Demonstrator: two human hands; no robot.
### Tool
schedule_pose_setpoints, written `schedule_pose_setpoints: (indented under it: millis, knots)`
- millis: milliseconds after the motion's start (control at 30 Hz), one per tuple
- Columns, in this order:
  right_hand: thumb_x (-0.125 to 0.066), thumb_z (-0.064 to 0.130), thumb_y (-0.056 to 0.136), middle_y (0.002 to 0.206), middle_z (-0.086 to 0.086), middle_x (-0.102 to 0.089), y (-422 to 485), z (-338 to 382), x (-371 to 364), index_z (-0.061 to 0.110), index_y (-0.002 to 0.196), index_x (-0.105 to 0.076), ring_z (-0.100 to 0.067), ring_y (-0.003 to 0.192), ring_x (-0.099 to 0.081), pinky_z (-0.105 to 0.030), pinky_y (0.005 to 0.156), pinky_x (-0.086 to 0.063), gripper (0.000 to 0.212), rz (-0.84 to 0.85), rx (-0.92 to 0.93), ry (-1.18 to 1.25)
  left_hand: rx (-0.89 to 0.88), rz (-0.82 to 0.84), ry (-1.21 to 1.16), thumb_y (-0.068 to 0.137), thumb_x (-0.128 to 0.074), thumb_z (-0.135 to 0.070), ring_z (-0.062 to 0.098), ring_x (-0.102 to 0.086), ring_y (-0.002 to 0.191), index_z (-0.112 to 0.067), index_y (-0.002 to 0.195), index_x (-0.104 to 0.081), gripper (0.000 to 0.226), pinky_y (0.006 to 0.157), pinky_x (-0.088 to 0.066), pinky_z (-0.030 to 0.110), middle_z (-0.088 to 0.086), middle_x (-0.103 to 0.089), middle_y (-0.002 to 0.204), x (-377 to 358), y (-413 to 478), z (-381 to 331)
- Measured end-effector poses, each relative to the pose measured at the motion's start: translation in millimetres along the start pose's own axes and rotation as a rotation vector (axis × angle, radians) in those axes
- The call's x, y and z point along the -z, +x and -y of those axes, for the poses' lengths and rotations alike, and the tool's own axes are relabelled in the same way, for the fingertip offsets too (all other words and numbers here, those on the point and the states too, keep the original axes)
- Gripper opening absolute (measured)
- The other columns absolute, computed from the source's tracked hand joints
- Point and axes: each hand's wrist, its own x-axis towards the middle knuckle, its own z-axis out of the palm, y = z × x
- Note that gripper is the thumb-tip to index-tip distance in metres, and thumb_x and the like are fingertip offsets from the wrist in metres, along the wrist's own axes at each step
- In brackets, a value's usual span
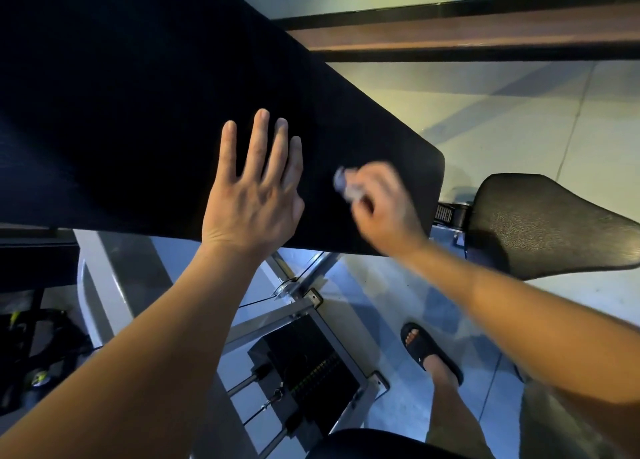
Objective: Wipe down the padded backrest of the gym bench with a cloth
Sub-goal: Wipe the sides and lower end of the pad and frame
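The black padded backrest [138, 95] fills the upper left of the view and is tilted, its rounded lower end pointing towards the right. Near that lower end a small, crumpled, pale cloth [346, 183] is held against the padding. The cloth is gripped by the right hand [384, 202], whose fingers are curled round it; both hand and cloth are blurred, so the exact grip cannot be made out. Just beside it, on the left, the left hand [252, 195] is laid flat on the backrest, palm down. Its fingers [259, 136] are straight and slightly spread, and nothing is held by them. The two hands are close together but apart.

Beyond the lower end of the backrest, to the right, a textured black seat pad [540, 223] is seen. Under the backrest, grey metal frame bars [301, 309] and a black weight stack [311, 365] with its guide rods are visible. A foot in a black slide sandal [429, 351] is planted on the pale tiled floor [485, 112] to the right of the stack. A brown and black rail [485, 39] crosses the upper right.
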Motion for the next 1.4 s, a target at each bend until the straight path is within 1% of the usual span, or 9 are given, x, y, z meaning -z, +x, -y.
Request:
schedule_pose_setpoints:
  millis: [100, 200, 400, 533, 667, 800, 967, 1200, 1400]
  knots:
    - [-0.056, 0.003, 0.091, 0.114, -0.013, -0.059, 56.6, -13.5, 7.4, 0.007, 0.113, -0.067, -0.019, 0.103, -0.058, -0.003, 0.09, -0.035, 0.025, -0.25, -0.324, -0.017, -0.007, -0.005, 0.009, 0.102, -0.034, -0.041, 0.041, -0.003, 0.156, -0.007, 0.161, -0.02, 0.07, 0.124, -0.001, 0.065, 0.02, -0.015, 0.168, -0.3, 0.0, -0.6]
    - [-0.054, -0.002, 0.087, 0.116, -0.016, -0.057, 46.5, 3.6, -13.7, 0.003, 0.112, -0.066, -0.025, 0.103, -0.059, -0.02, 0.094, -0.045, 0.029, -0.233, -0.285, -0.028, -0.002, -0.005, 0.034, 0.101, -0.033, -0.043, 0.041, -0.003, 0.157, -0.008, 0.161, -0.02, 0.07, 0.124, -0.001, 0.064, 0.019, -0.014, 0.169, -1.3, -0.4, -1.2]
    - [-0.05, 0.007, 0.088, 0.11, -0.011, -0.056, -54.3, 20.6, -0.2, 0.004, 0.1, -0.062, -0.02, 0.094, -0.057, -0.028, 0.082, -0.051, 0.017, 0.306, 0.077, 0.026, -0.002, -0.003, 0.029, 0.102, -0.031, -0.042, 0.041, -0.001, 0.157, -0.007, 0.161, -0.018, 0.07, 0.124, 0.002, 0.064, 0.019, -0.012, 0.169, -1.8, -0.4, -1.9]
    - [-0.055, 0.013, 0.095, 0.11, 0.003, -0.061, -8.6, -13.0, 6.5, 0.017, 0.113, -0.066, -0.02, 0.105, -0.057, -0.032, 0.092, -0.046, 0.022, -0.058, -0.383, 0.078, 0.002, -0.01, -0.003, 0.101, -0.037, -0.041, 0.042, -0.003, 0.156, -0.005, 0.16, -0.022, 0.07, 0.123, 0.002, 0.064, 0.02, -0.015, 0.168, -2.6, 0.6, -1.4]
    - [-0.047, 0.014, 0.101, 0.129, 0.001, -0.034, 20.5, -40.8, 3.5, 0.018, 0.124, -0.06, -0.018, 0.122, -0.045, -0.011, 0.099, -0.026, 0.027, -0.062, -0.659, 0.034, 0.005, -0.013, -0.017, 0.101, -0.039, -0.04, 0.042, -0.003, 0.156, -0.005, 0.16, -0.022, 0.07, 0.123, 0.001, 0.065, 0.02, -0.016, 0.168, -2.2, 0.1, -2.1]
    - [-0.052, 0.009, 0.099, 0.128, -0.005, -0.045, 16.8, -35.4, 4.5, 0.023, 0.136, -0.055, 0.002, 0.088, -0.053, 0.002, 0.081, -0.033, 0.04, -0.144, -0.578, 0.023, 0.006, -0.024, -0.019, 0.101, -0.039, -0.039, 0.042, -0.004, 0.156, -0.005, 0.159, -0.023, 0.069, 0.123, 0.0, 0.065, 0.02, -0.017, 0.167, -3.1, 0.3, -2.2]
    - [-0.06, 0.023, 0.097, 0.124, 0.001, -0.053, 13.3, -32.1, 1.3, 0.025, 0.124, -0.063, 0.022, 0.091, -0.048, -0.001, 0.082, -0.039, 0.027, -0.115, -0.464, -0.013, 0.005, -0.029, -0.01, 0.101, -0.038, -0.04, 0.042, -0.004, 0.156, -0.005, 0.159, -0.023, 0.07, 0.123, 0.001, 0.065, 0.021, -0.017, 0.167, -4.4, 0.1, -2.6]
    - [-0.053, 0.011, 0.095, 0.118, 0.0, -0.063, 62.9, -37.1, 12.0, 0.019, 0.108, -0.07, -0.001, 0.096, -0.057, -0.003, 0.087, -0.039, 0.023, -0.274, -0.504, -0.117, 0.011, -0.028, -0.008, 0.101, -0.038, -0.041, 0.042, -0.003, 0.156, -0.006, 0.159, -0.022, 0.07, 0.123, 0.0, 0.064, 0.02, -0.016, 0.168, -5.1, 0.3, -3.5]
    - [-0.058, -0.002, 0.082, 0.11, -0.007, -0.066, -7.5, 19.4, -21.4, 0.009, 0.087, -0.07, -0.029, 0.101, -0.059, -0.023, 0.092, -0.038, 0.017, -0.115, -0.137, -0.047, 0.014, -0.011, -0.004, 0.1, -0.038, -0.042, 0.042, -0.001, 0.156, -0.006, 0.16, -0.021, 0.072, 0.123, 0.002, 0.064, 0.02, -0.015, 0.168, -3.7, 1.2, -4.3]
